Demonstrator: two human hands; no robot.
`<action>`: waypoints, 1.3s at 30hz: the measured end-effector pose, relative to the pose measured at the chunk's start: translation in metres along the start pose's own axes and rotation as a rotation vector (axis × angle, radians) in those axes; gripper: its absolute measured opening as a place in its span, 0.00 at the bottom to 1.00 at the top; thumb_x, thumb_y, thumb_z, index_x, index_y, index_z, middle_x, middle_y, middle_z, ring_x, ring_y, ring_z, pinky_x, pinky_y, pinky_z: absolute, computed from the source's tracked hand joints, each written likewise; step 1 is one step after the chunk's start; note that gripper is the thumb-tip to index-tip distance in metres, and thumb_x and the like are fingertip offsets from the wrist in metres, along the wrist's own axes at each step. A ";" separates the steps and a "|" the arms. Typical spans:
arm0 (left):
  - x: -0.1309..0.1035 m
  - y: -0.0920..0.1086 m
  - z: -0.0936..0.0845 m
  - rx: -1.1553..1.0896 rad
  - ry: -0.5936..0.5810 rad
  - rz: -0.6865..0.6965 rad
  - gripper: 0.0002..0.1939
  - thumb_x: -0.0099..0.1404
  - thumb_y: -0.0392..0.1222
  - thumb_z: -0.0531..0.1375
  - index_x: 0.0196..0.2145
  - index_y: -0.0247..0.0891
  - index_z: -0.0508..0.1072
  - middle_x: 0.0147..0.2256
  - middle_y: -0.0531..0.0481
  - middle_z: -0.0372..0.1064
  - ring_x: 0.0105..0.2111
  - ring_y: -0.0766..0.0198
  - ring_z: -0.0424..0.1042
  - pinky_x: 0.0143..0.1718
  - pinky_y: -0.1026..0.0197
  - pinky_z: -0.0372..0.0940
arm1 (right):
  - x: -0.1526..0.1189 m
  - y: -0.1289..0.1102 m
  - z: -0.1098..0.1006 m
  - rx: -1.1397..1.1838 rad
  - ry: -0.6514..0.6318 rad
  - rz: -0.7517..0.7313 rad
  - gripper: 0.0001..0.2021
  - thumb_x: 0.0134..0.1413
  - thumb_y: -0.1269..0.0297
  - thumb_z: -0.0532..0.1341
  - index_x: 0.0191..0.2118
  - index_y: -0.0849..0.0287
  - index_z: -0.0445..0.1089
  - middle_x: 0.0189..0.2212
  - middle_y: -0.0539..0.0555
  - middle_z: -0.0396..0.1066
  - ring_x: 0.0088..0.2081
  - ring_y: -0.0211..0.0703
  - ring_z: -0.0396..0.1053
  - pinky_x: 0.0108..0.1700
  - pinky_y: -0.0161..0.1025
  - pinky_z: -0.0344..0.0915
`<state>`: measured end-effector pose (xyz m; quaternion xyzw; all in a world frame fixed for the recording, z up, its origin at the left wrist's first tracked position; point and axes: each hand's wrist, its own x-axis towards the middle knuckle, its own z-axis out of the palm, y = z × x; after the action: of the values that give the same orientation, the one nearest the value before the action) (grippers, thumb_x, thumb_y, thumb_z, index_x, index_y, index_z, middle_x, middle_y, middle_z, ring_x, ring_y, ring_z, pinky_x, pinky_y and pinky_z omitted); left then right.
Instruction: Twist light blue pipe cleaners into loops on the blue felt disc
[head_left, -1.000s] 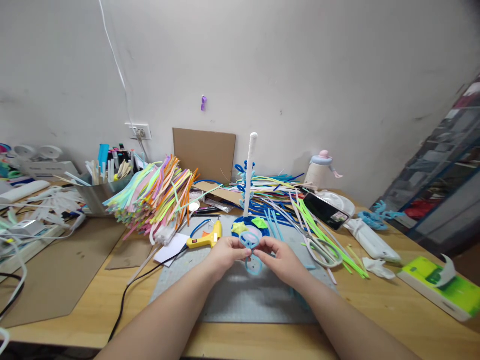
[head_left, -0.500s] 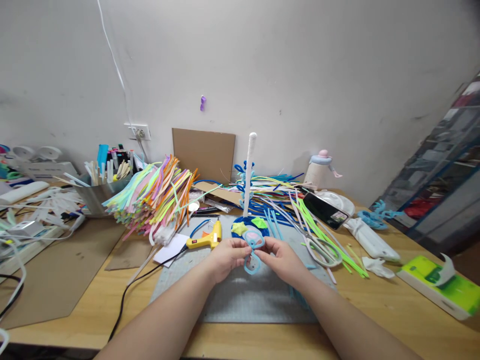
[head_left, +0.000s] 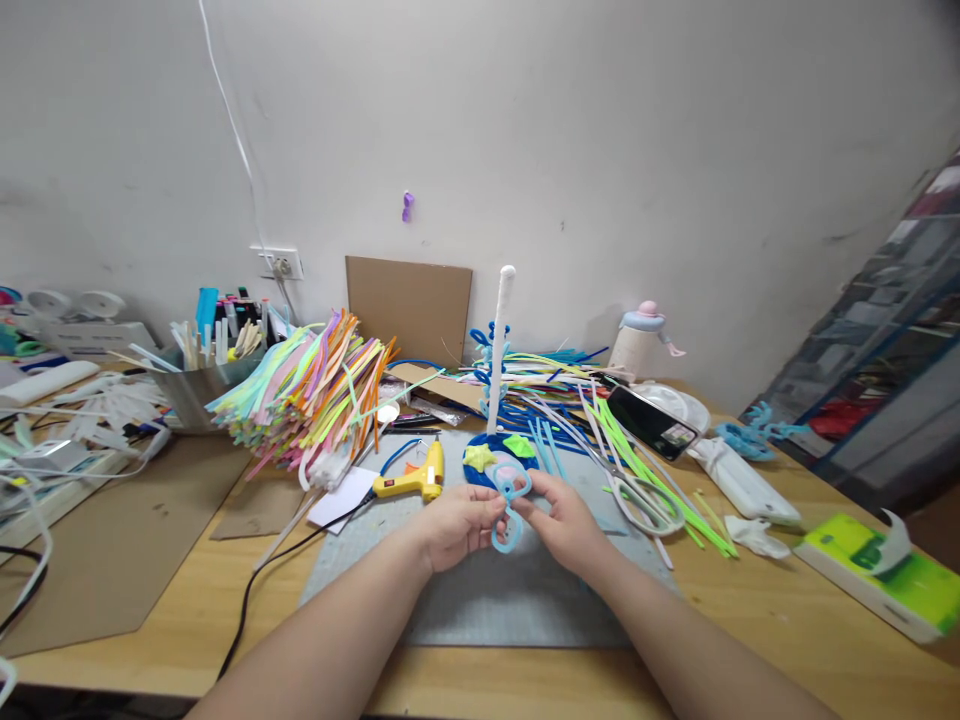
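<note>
A light-blue pipe cleaner (head_left: 507, 537) is bent into loops, one above and one below my fingertips. My left hand (head_left: 466, 520) pinches it at its middle from the left. From the right, my right hand (head_left: 559, 515) grips the upper loop between thumb and fingers. Just beyond my hands is a round dark-blue base (head_left: 480, 482) bearing a yellow star (head_left: 478, 457) and a green shape (head_left: 519, 446). A white fuzzy post (head_left: 499, 350) rises upright from that base, with blue curled pieces (head_left: 480, 338) beside it. Part of the base is hidden behind the loops.
A yellow glue gun (head_left: 411, 480) lies on the grey mat (head_left: 450, 610), left of my hands. Scissors (head_left: 649, 503) and green pipe cleaners (head_left: 637, 450) lie to the right, near a phone (head_left: 652, 420). A thick bundle of coloured pipe cleaners (head_left: 307, 400) stands at left.
The light-blue loops have turned a little between my fingers, and the upper loop has shifted slightly right. Both hands stay in nearly the same place.
</note>
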<state>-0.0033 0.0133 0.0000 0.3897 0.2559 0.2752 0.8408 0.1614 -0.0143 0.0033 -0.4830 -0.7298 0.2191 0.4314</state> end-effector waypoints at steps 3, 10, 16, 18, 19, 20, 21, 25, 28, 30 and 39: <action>0.003 0.000 0.003 0.000 0.114 0.116 0.13 0.46 0.42 0.67 0.25 0.30 0.71 0.21 0.52 0.64 0.21 0.73 0.63 0.27 0.67 0.58 | -0.002 -0.004 0.001 -0.131 0.188 -0.059 0.06 0.48 0.63 0.60 0.33 0.57 0.67 0.36 0.54 0.69 0.41 0.48 0.64 0.45 0.46 0.57; 0.006 0.001 0.004 0.094 0.202 0.259 0.14 0.46 0.45 0.66 0.24 0.31 0.71 0.20 0.52 0.65 0.21 0.71 0.64 0.27 0.66 0.57 | -0.009 -0.012 0.009 0.074 0.224 -0.110 0.06 0.53 0.68 0.56 0.34 0.55 0.70 0.32 0.54 0.71 0.37 0.44 0.68 0.41 0.43 0.63; 0.004 0.001 0.005 0.198 0.166 0.336 0.13 0.48 0.46 0.65 0.24 0.32 0.70 0.20 0.52 0.66 0.22 0.70 0.64 0.28 0.65 0.58 | -0.016 -0.015 0.013 0.073 0.324 -0.148 0.08 0.50 0.71 0.57 0.34 0.55 0.72 0.33 0.54 0.72 0.37 0.44 0.69 0.41 0.42 0.65; -0.001 0.005 0.011 0.268 0.118 0.393 0.14 0.48 0.46 0.65 0.25 0.32 0.71 0.21 0.51 0.66 0.23 0.69 0.64 0.29 0.65 0.59 | -0.021 -0.019 0.011 0.038 0.365 -0.218 0.09 0.50 0.73 0.57 0.36 0.54 0.71 0.33 0.55 0.72 0.37 0.44 0.69 0.40 0.43 0.65; -0.005 0.008 0.014 0.299 0.071 0.423 0.14 0.47 0.46 0.65 0.26 0.32 0.72 0.23 0.50 0.67 0.24 0.68 0.64 0.29 0.64 0.59 | -0.025 -0.022 0.010 0.024 0.384 -0.273 0.11 0.49 0.75 0.57 0.37 0.54 0.71 0.34 0.55 0.71 0.38 0.45 0.68 0.40 0.43 0.66; -0.009 0.011 0.018 0.329 0.030 0.442 0.14 0.48 0.46 0.65 0.26 0.32 0.72 0.24 0.50 0.67 0.25 0.68 0.64 0.30 0.64 0.60 | -0.028 -0.024 0.009 0.016 0.382 -0.339 0.13 0.48 0.77 0.58 0.39 0.54 0.70 0.35 0.55 0.71 0.38 0.45 0.68 0.40 0.43 0.66; -0.013 0.014 0.022 0.361 0.002 0.454 0.12 0.48 0.45 0.65 0.27 0.32 0.72 0.25 0.50 0.67 0.26 0.67 0.64 0.30 0.64 0.60 | -0.030 -0.027 0.008 0.013 0.379 -0.402 0.16 0.47 0.78 0.57 0.41 0.53 0.69 0.36 0.55 0.71 0.38 0.45 0.68 0.40 0.44 0.66; -0.027 0.021 0.031 0.555 0.009 0.667 0.07 0.51 0.39 0.63 0.23 0.34 0.70 0.26 0.50 0.66 0.29 0.66 0.64 0.33 0.63 0.60 | -0.036 -0.032 0.004 0.015 0.350 -0.562 0.24 0.45 0.83 0.56 0.48 0.51 0.65 0.38 0.55 0.70 0.40 0.45 0.67 0.41 0.47 0.65; -0.034 0.023 0.033 0.787 0.088 0.899 0.02 0.54 0.35 0.61 0.26 0.35 0.69 0.27 0.49 0.67 0.30 0.65 0.66 0.36 0.61 0.61 | -0.035 -0.032 0.003 0.023 0.309 -0.585 0.26 0.46 0.83 0.55 0.50 0.51 0.63 0.42 0.56 0.68 0.43 0.46 0.66 0.47 0.51 0.62; -0.037 0.024 0.034 0.912 0.123 1.003 0.01 0.56 0.33 0.58 0.27 0.36 0.69 0.28 0.49 0.68 0.31 0.65 0.67 0.36 0.62 0.61 | -0.034 -0.032 0.002 0.041 0.281 -0.550 0.25 0.48 0.82 0.53 0.50 0.51 0.63 0.43 0.56 0.67 0.46 0.47 0.65 0.50 0.52 0.59; -0.037 0.019 0.032 1.108 0.200 1.123 0.05 0.58 0.30 0.55 0.29 0.37 0.68 0.29 0.48 0.69 0.33 0.65 0.67 0.36 0.63 0.61 | -0.034 -0.032 0.004 0.222 0.191 -0.312 0.18 0.52 0.75 0.55 0.48 0.49 0.66 0.45 0.54 0.66 0.46 0.44 0.65 0.48 0.42 0.62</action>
<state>-0.0140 -0.0175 0.0415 0.7955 0.1952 0.5242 0.2331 0.1467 -0.0583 0.0103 -0.3323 -0.7228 0.1819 0.5780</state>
